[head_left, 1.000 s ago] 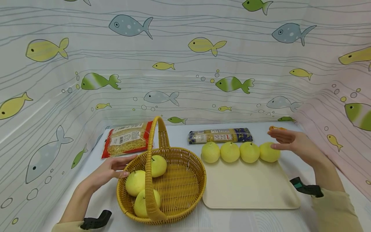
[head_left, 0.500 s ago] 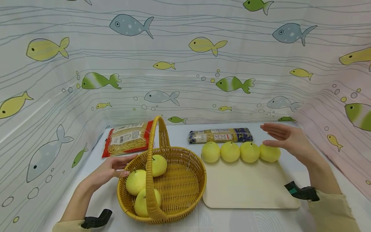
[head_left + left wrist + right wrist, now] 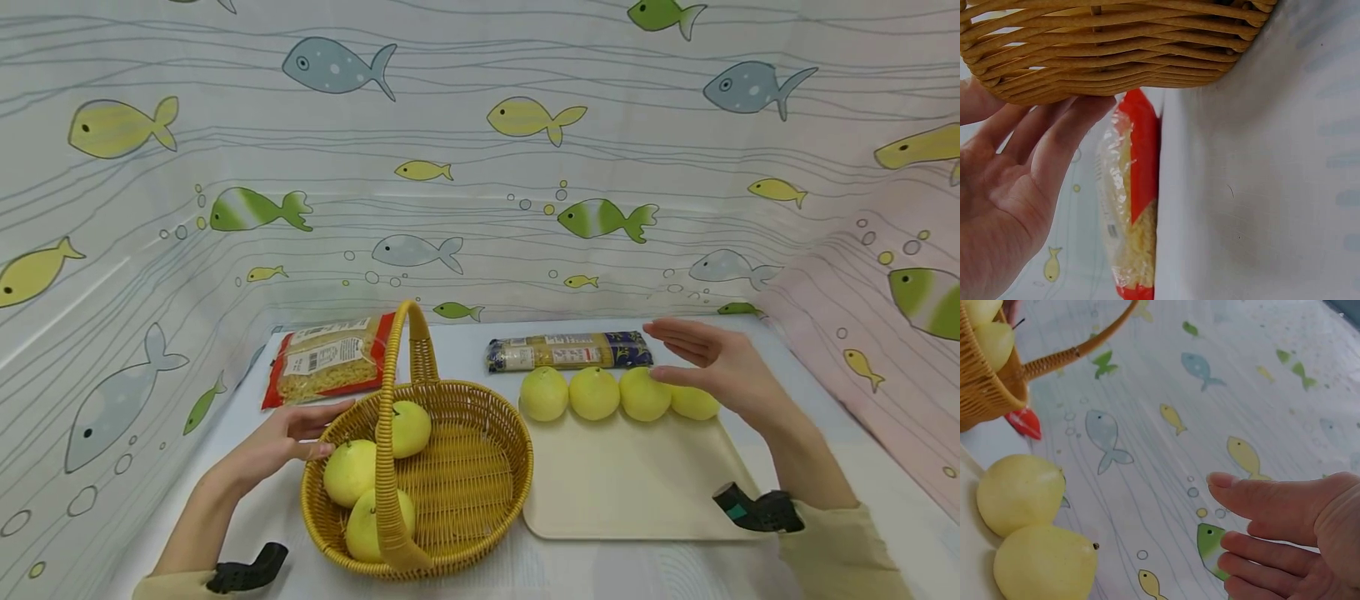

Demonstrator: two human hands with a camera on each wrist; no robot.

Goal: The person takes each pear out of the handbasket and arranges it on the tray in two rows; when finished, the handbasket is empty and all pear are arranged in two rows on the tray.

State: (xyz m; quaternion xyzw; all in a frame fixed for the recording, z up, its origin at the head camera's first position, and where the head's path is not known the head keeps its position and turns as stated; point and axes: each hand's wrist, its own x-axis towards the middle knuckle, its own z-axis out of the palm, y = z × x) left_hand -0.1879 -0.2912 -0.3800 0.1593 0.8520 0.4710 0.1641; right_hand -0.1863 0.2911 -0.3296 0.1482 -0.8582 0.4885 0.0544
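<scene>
Three round pale-yellow pears (image 3: 388, 523) lie in the left half of a brown wicker basket (image 3: 465, 467) with a tall handle. My left hand (image 3: 273, 437) rests against the basket's left side, thumb at the rim and fingers fairly straight; the left wrist view has the fingertips touching the weave. Several more pears (image 3: 594, 393) stand in a row along the back of a cream tray (image 3: 637, 492). Over the row's right end hovers my right hand (image 3: 708, 367), thumb and fingers apart and holding nothing. It partly hides the rightmost pear (image 3: 693, 403).
Behind the basket on the left lies a red-edged bag of pasta (image 3: 326, 362). A long pack of dry noodles (image 3: 570, 352) with dark-blue ends lies behind the pears. A fish-patterned curtain (image 3: 480, 242) surrounds the white tabletop (image 3: 457, 337) at the back and sides.
My right hand has moved left across the right end of the pear row, fingers still spread. The left hand, basket and pears have not visibly moved.
</scene>
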